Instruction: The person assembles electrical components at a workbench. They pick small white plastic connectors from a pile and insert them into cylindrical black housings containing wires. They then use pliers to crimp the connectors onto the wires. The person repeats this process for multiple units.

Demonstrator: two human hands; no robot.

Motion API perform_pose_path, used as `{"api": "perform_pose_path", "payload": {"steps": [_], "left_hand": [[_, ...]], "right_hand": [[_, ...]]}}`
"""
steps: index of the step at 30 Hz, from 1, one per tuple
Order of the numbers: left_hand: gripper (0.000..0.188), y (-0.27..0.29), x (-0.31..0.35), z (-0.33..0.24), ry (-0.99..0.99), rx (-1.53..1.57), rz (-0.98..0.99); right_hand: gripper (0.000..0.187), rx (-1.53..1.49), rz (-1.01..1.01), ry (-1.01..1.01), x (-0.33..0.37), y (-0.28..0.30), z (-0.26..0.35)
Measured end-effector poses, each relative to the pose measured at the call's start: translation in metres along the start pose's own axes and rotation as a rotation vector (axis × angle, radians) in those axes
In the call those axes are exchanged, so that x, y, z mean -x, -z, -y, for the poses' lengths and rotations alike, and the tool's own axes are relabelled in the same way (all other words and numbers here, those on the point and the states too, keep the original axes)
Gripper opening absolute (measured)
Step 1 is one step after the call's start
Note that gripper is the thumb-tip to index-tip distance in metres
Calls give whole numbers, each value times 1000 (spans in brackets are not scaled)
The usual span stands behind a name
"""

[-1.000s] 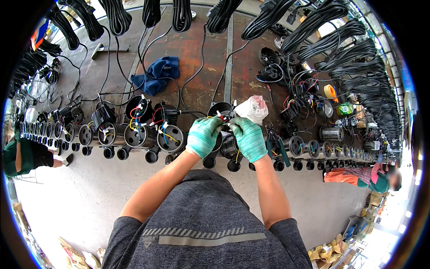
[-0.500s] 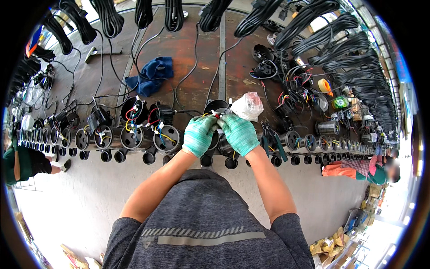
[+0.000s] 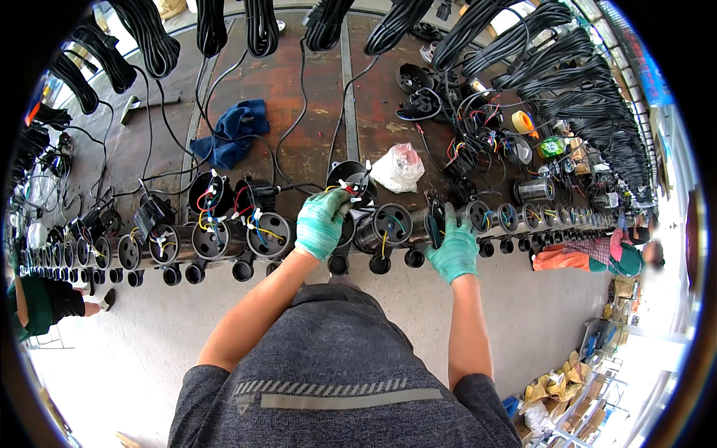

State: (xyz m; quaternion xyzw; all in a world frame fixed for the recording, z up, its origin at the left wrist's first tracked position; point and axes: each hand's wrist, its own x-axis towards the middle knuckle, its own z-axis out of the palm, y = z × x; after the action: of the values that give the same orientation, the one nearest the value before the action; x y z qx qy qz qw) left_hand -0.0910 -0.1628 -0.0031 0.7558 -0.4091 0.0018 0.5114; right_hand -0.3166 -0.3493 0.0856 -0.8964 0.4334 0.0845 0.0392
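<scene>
My left hand [image 3: 321, 224], in a green knit glove, pinches a small bunch of wires [image 3: 349, 190] with white end caps and a bit of red. Those wires come out of a black round housing [image 3: 345, 173] at the edge of the bench. My right hand [image 3: 453, 250], gloved alike, has its fingers and thumb around the dark-handled pliers [image 3: 435, 215], whose handles the glove mostly covers. Between my hands lies a black cylinder [image 3: 392, 224] with a yellow and a green wire at its open end. Beyond it sits a crumpled white plastic bag [image 3: 399, 168].
More wired black cylinders [image 3: 211, 239] line the bench edge both ways. Coiled black cables [image 3: 261, 28] hang overhead. On the worn bench [image 3: 250, 75] lie a blue cloth [image 3: 233, 133], a hammer [image 3: 133, 109] and a tape roll [image 3: 523, 122]. Other people stand at far left and right.
My right hand has left the wires and moved right, onto the pliers. My left hand stays at the wires. The whole view has shifted slightly.
</scene>
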Motion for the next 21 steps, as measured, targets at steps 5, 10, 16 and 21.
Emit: {"api": "perform_pose_path", "payload": {"steps": [5, 10, 16, 21], "left_hand": [[19, 4, 2, 2, 7, 46, 20], [21, 5, 2, 2, 4, 76, 33], [24, 10, 0, -1, -5, 102, 51], [29, 11, -1, -3, 3, 83, 72]], "right_hand": [[100, -146, -133, 275, 17, 0, 17], [88, -225, -14, 330, 22, 7, 71], [86, -194, 48, 349, 10, 8, 93], [86, -237, 79, 358, 5, 5, 99]]}}
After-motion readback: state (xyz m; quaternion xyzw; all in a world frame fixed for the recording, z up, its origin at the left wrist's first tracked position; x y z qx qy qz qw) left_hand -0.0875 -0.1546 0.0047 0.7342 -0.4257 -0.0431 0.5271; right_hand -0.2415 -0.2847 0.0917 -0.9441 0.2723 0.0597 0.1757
